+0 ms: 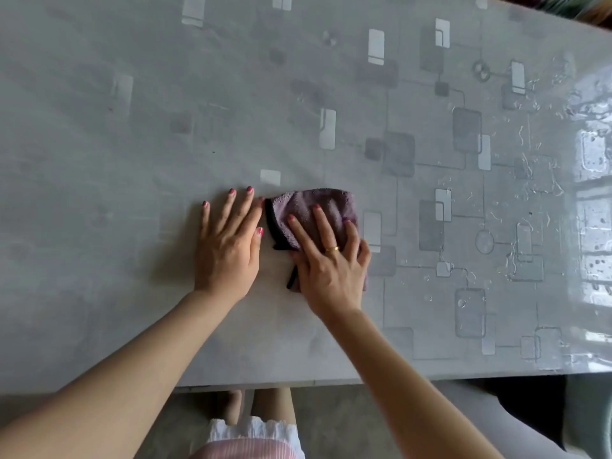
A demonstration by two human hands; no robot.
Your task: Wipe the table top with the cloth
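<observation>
The purple cloth (314, 207) lies bunched on the table (132, 127), near its front edge. The right hand (331, 260) presses it flat with straight fingers, likely to rub. Just beside the cloth, the left hand (228, 243) rests flat, holding nothing, likely for balance. Right of the cloth, the grey patterned top shines wet.

Grey concrete floor (334, 422) below the near table edge, white frilled hem (255, 429) over pink ribbed fabric (245, 450) at bottom centre, pale grey seat (530, 425) at near right, blurred colourful object (576, 5) at far right corner.
</observation>
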